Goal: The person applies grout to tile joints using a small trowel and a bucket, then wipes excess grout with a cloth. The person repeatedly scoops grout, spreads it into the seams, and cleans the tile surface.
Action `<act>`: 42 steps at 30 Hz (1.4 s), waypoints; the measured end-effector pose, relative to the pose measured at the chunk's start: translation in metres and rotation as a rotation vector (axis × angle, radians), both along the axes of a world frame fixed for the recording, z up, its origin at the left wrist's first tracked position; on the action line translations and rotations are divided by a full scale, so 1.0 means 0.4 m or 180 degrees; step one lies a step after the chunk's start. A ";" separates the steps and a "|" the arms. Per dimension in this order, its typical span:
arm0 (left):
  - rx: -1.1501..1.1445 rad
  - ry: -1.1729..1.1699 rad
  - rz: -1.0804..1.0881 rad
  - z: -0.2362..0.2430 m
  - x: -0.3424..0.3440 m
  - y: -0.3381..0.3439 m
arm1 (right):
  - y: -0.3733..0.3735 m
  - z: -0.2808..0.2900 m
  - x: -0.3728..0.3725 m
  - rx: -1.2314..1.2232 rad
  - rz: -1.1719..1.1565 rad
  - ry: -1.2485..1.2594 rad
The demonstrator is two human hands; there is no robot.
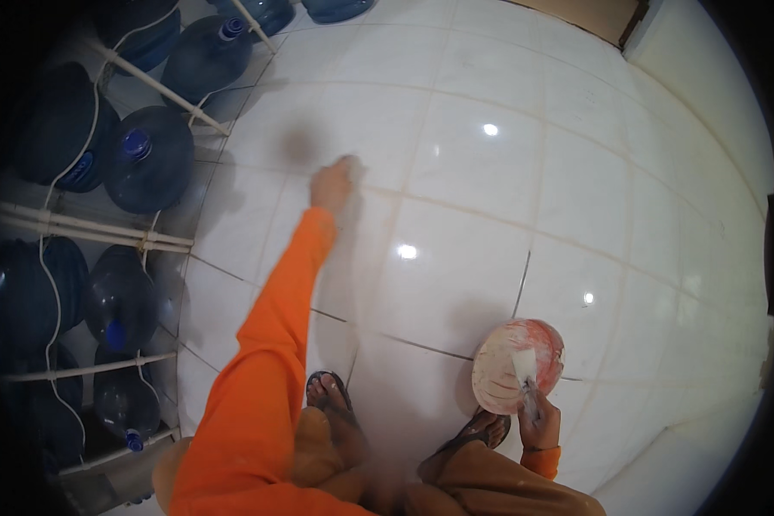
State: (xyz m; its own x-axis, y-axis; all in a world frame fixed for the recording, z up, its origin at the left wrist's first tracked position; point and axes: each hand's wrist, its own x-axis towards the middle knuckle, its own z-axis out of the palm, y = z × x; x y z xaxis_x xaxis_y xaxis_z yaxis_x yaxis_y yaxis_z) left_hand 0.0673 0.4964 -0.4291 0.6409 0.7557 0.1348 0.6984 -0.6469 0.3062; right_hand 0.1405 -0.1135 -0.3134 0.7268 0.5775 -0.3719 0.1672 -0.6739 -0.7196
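Observation:
I squat on a white tiled floor. My left hand, at the end of an orange sleeve, reaches forward and presses on a tile joint; whether it holds something small I cannot tell. My right hand is low by my right foot, closed on the handle of a putty knife whose pale blade rests in a round orange bowl smeared with white paste. The bowl stands on the floor just ahead of my right sandal.
Several large blue water jugs lie on a white pipe rack along the left side. My left foot in a sandal is on the floor. A wall and doorway base stand at the far right.

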 end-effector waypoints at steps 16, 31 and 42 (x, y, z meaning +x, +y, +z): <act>0.0076 -0.0079 0.0840 0.042 -0.190 0.118 | -0.016 0.017 -0.017 -0.0132 0.0136 -0.0169; -0.0849 -0.0617 -0.0129 0.092 0.097 -0.303 | 0.010 -0.008 -0.016 0.0312 0.0078 -0.0170; 0.0588 -0.0018 -0.1415 0.081 -0.175 -0.041 | -0.044 -0.024 -0.011 -0.0186 0.0085 -0.0162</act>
